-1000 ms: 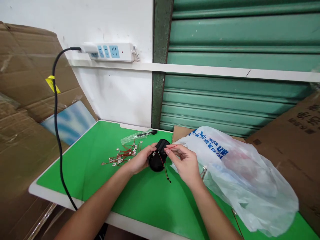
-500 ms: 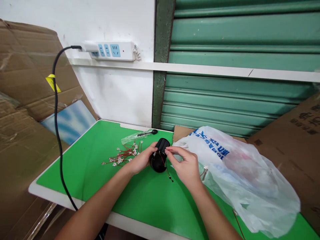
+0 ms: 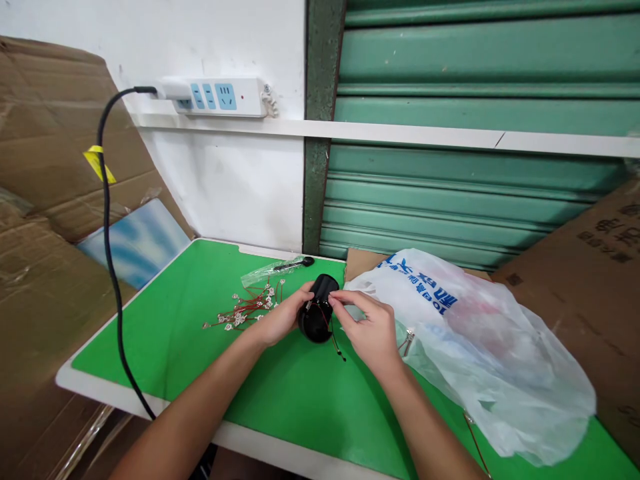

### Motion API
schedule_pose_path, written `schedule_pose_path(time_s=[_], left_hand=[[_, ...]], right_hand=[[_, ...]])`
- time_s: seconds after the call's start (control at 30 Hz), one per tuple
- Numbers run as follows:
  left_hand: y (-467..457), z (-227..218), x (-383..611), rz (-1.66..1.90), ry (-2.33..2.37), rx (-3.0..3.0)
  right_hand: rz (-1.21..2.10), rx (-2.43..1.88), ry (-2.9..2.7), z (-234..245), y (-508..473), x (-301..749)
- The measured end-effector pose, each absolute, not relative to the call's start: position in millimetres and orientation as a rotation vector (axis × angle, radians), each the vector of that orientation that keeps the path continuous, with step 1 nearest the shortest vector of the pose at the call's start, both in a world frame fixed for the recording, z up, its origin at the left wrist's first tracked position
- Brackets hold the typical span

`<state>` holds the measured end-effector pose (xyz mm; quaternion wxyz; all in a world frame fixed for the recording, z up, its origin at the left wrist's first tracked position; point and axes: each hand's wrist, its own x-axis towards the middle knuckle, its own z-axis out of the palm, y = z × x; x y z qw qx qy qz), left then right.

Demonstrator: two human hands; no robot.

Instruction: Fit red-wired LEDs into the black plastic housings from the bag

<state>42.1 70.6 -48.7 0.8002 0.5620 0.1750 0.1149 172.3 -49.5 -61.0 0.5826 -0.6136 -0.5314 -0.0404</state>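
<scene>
A glossy black cylindrical housing (image 3: 318, 321) is held tilted above the green table top, near its middle. My left hand (image 3: 285, 315) is closed around its left side, thumb near the upper part. On the right, my right hand (image 3: 367, 323) pinches with thumb and forefinger at the housing's edge, where a thin red wire (image 3: 330, 320) shows. The wire's pinched end is hidden by the fingertips. From the housing's lower right hangs a thin dark lead (image 3: 339, 350) with a small tip. Left of my left hand lies a pile of red wires with small silvery round pieces (image 3: 245, 310).
Behind the pile lies a black piece in clear wrapping (image 3: 295, 264). A white plastic bag (image 3: 480, 347) covers the table's right side, with loose wired pieces (image 3: 409, 341) by its edge. A black cable (image 3: 111, 267) drops from the power strip (image 3: 220, 97). Cardboard (image 3: 40, 293) stands at left.
The view has shifted slightly. Both hands keep their places on the black housing, and the right fingertips have moved only a little at the wire.
</scene>
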Motion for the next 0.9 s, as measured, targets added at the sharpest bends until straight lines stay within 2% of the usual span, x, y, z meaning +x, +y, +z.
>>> schedule_pose_path(time_s=[0.9], left_hand=[[70.7, -49.5, 41.6, 0.266, 0.403, 1.345]], right_hand=[[-0.082, -1.41, -1.347, -65.2, -47.5, 172.8]])
